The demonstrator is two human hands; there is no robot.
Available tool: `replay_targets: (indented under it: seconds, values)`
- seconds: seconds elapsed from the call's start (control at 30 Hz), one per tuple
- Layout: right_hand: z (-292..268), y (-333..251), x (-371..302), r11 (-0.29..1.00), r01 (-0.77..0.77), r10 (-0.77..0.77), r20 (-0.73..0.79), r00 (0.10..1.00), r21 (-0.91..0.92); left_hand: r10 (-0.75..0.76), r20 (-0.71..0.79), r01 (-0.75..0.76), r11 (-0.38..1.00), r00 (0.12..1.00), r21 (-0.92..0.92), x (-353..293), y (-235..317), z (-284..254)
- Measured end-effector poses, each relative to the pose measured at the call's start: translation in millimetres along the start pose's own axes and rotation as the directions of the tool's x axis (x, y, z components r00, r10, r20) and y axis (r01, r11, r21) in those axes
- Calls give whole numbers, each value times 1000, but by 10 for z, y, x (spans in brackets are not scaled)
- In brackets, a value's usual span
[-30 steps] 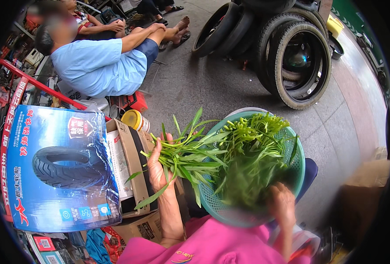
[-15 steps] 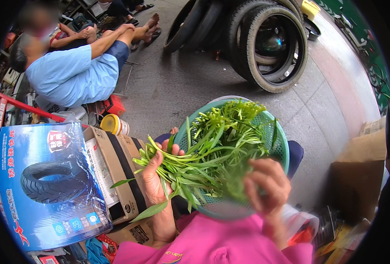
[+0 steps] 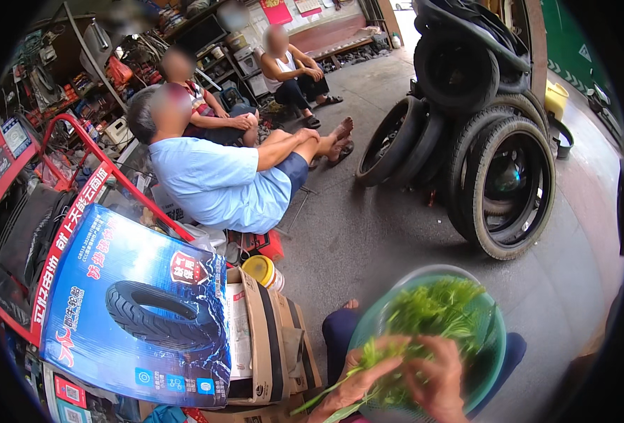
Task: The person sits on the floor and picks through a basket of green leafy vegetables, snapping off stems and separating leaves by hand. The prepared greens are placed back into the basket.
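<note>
A green plastic colander point(image 3: 496, 352) sits on my lap, piled with water spinach point(image 3: 435, 310), its long stems and narrow leaves slightly blurred. My left hand point(image 3: 361, 381) is closed round a bunch of the stems over the colander's left side, and a few stems trail out below toward the lower edge. Close beside it, my right hand point(image 3: 439, 377) has its fingers curled in a pinch against the left fingertips. What lies between the right fingers is hidden.
Left of me stand a blue tyre box point(image 3: 150, 317), cardboard boxes point(image 3: 276, 331) and a red metal frame point(image 3: 114, 176). A yellow-lidded bucket point(image 3: 261, 271) is beyond them. Three people sit farther back, the nearest in a blue shirt point(image 3: 206, 176). Tyres point(image 3: 481, 190) are stacked at the right.
The view has swung up and left, so the colander and hands appear lower. My right hand has come from the colander's right side to meet the left hand, which still holds the water spinach.
</note>
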State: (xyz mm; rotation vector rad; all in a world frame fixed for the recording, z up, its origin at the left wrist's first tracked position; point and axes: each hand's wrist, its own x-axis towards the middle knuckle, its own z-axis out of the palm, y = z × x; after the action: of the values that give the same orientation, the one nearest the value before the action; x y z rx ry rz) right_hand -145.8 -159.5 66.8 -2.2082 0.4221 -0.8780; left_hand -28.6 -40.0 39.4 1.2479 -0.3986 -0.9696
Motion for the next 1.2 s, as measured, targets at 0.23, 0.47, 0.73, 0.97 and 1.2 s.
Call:
replay_targets:
  seconds: [0.23, 0.47, 0.73, 0.97, 1.2]
  values:
    - [-104, 82, 14, 928, 189, -245, -143, 959, -321, 35, 192, -110, 911, 981, 396, 67, -243, -54]
    - [-405, 275, -141, 925, -77, -107, -450, 887, -371, 148, 491, -325, 898, 858, 297, 21, -112, -202]
    - [-827, 348, -436, 926, -313, 167, -511, 843, -213, 481, -151, -455, 614, 863, -645, 358, 322, -607]
    - [-826, 452, -819, 900, -369, 261, -393, 882, -231, 379, -108, -314, 538, 919, -783, 527, 357, -758]
    - [-1172, 853, -974, 788, -493, 264, -521, 812, -369, 233, -27, -108, 342, 972, -934, 605, 183, -923]
